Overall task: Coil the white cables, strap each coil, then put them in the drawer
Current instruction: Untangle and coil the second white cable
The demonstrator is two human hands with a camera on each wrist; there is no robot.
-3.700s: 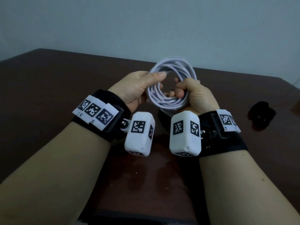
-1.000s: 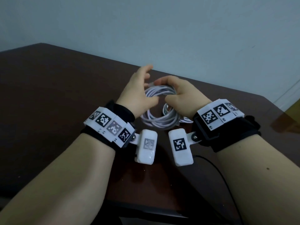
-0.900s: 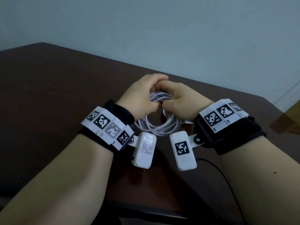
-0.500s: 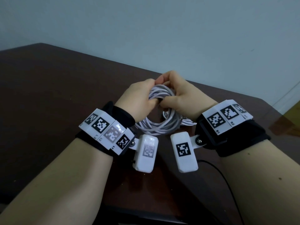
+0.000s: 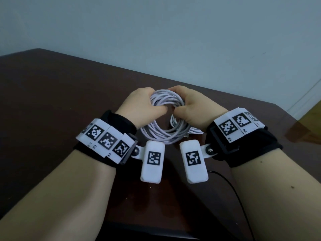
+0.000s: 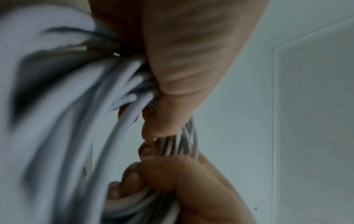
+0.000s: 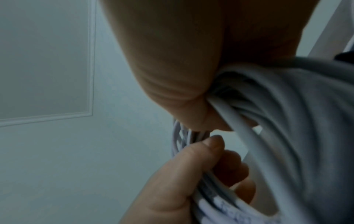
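My left hand [image 5: 141, 106] and my right hand [image 5: 192, 108] both have their fingers curled tight round the far arc of the white cable coil [image 5: 165, 126], left at about ten o'clock on the ring and right at about two, thumbs nearly meeting inside it. That grip holds the coil up over the dark tabletop [image 5: 52, 94], its near arc hanging toward my wrist cameras.

The left wrist view shows the strands bunched unevenly and crossing where my fingers [image 6: 130, 180] pinch them, so I judge the turns could slip out of line if either hand loosens. I see no strap on the coil, though my hands may hide one. A loose end seems to trail at four o'clock under my right wrist; it could snag and pull turns free.
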